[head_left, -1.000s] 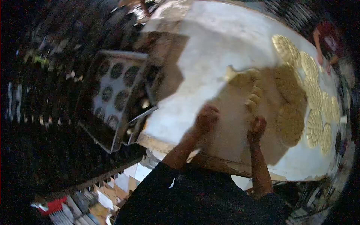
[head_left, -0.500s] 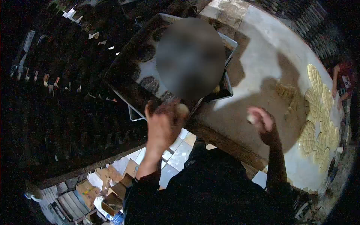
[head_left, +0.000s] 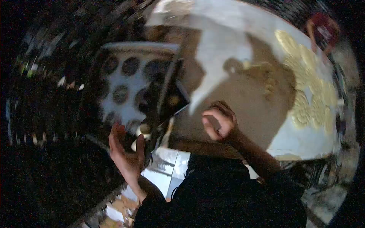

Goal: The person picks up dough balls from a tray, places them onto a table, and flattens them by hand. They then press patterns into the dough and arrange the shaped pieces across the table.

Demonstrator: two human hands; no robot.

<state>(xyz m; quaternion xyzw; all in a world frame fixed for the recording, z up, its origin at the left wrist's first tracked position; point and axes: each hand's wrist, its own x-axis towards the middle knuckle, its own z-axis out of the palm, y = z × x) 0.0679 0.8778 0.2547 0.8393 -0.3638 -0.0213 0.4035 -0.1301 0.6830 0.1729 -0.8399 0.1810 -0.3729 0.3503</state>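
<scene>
My left hand (head_left: 127, 154) is over the near corner of a dark-rimmed tray (head_left: 123, 72), fingers and thumb spread. Just beside its thumb is a pale dough ball (head_left: 144, 128), with a second pale piece (head_left: 134, 144) partly hidden below it. Dark round marks cover the pale tray bottom. My right hand (head_left: 220, 122) is above the shadowed near edge of the worktable (head_left: 243, 114). Its fingers curl while the thumb stands apart, and nothing shows in the gap. Motion blurs the view.
Pale yellow dough pieces (head_left: 304, 83) lie along the table's right side, with crumbly dough (head_left: 270, 78) in the shadow. Another person in a dark red top (head_left: 323, 30) stands at the far right. Below are floor tiles (head_left: 171, 161) and cardboard scraps (head_left: 121, 207).
The view has swung right, and a large blurred round shape over the tray is gone. My left hand has spread from a closed grip. The pale ball in my right hand no longer shows.
</scene>
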